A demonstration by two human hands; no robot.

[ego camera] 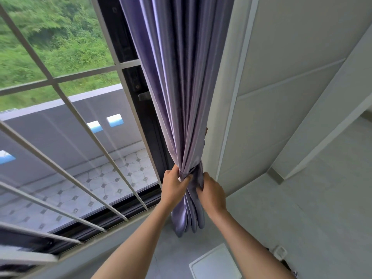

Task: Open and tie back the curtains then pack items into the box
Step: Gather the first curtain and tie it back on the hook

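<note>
Beside the barred window [60, 81], the purple curtain [181, 87] hangs gathered. My left hand [174, 185] and right hand [211, 191] each grip its tie band [188, 174] from opposite sides.

Curtain [179, 87] hangs btwn window bars [60, 93] at left & wall [281, 77] at right.

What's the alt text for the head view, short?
Two hands cinch a gathered purple curtain at a tie band beside a white wall: left hand and right hand both grip at the tie. To the left, a barred window shows a tiled balcony and greenery.
</note>
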